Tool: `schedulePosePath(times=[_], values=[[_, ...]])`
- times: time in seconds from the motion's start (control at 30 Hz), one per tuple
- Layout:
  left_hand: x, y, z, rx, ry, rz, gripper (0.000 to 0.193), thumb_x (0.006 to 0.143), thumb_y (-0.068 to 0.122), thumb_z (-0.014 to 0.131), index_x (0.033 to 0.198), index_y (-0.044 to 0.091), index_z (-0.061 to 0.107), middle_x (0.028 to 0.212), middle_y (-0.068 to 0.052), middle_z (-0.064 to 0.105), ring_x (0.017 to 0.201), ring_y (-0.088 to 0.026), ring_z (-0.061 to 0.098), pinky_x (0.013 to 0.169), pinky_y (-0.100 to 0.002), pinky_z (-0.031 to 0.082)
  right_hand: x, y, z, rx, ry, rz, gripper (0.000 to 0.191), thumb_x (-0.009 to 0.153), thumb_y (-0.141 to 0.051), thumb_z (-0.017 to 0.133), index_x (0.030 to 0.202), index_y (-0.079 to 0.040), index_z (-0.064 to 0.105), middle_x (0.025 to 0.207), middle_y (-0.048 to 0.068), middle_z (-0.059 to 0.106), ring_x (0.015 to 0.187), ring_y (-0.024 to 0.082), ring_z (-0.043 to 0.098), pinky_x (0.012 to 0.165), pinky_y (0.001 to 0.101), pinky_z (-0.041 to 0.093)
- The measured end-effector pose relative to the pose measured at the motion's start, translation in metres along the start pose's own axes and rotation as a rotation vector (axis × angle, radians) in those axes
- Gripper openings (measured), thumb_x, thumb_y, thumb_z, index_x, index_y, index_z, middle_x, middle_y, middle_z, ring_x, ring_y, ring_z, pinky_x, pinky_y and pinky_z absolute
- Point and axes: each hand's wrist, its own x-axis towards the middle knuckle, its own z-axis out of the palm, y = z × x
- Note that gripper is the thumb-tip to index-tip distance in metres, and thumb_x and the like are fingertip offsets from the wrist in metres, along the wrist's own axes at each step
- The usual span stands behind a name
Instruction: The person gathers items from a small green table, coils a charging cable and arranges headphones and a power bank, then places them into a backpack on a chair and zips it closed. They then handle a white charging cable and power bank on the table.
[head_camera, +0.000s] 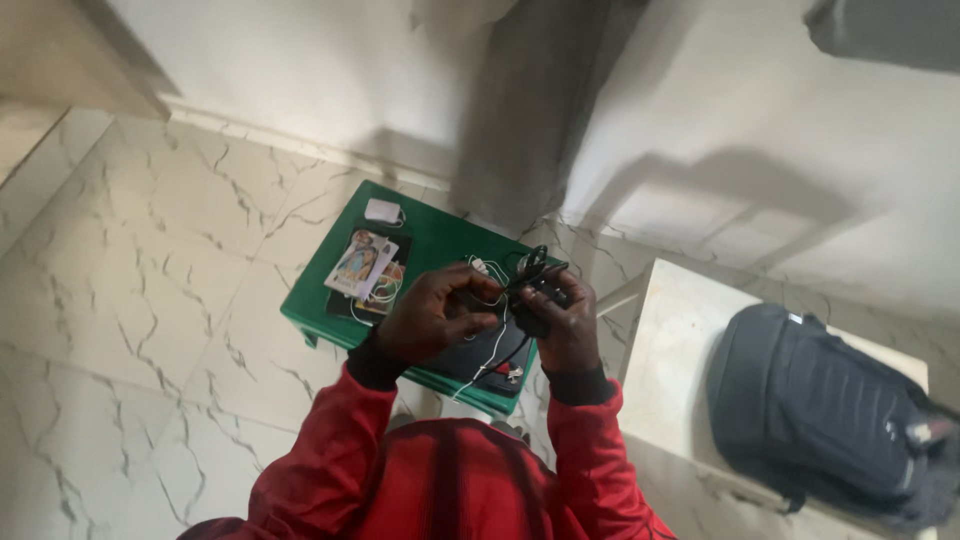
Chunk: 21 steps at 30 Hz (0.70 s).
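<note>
My left hand (432, 312) and my right hand (566, 322) are close together above a small green plastic table (430, 240). Both grip a tangle of black cable (532, 266) that loops up between the fingers. A thin white cable (487, 352) hangs down from my left hand toward the table's near edge. Under my hands lies a dark flat device (482, 368), mostly hidden. My sleeves are red with dark cuffs.
On the table's far left lie a small white charger (382, 210) and a stack of colourful cards or phones (364, 268). A dark backpack (820, 415) rests on a white bench to the right. White marbled floor tiles surround the table; a grey curtain hangs behind.
</note>
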Motion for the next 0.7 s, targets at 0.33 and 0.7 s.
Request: schedulePosePath(times=[0.33, 0.7], values=[[-0.006, -0.019, 0.003, 0.055, 0.149, 0.232, 0.018, 0.091, 0.004, 0.073, 0.108, 0.002, 0.068, 0.111, -0.01, 0.068, 0.099, -0.017, 0.07, 0.084, -0.029, 0.058, -0.019, 0.004, 0.014, 0.103, 0.029, -0.081, 0.034, 0.087, -0.001, 0.072, 0.119, 0.006, 0.065, 0.103, 0.013, 0.071, 0.089, 0.018, 0.07, 0.08, 0.0306, 0.059], [0.01, -0.026, 0.054, -0.301, 0.05, 0.136, 0.013, 0.099, -0.001, 0.067, 0.112, -0.001, 0.068, 0.106, -0.007, 0.071, 0.098, -0.013, 0.067, 0.088, -0.028, 0.056, -0.009, -0.033, -0.029, -0.056, -0.088, 0.053, 0.043, 0.091, -0.007, 0.076, 0.129, 0.007, 0.062, 0.102, 0.01, 0.069, 0.089, 0.016, 0.067, 0.073, 0.0262, 0.054]])
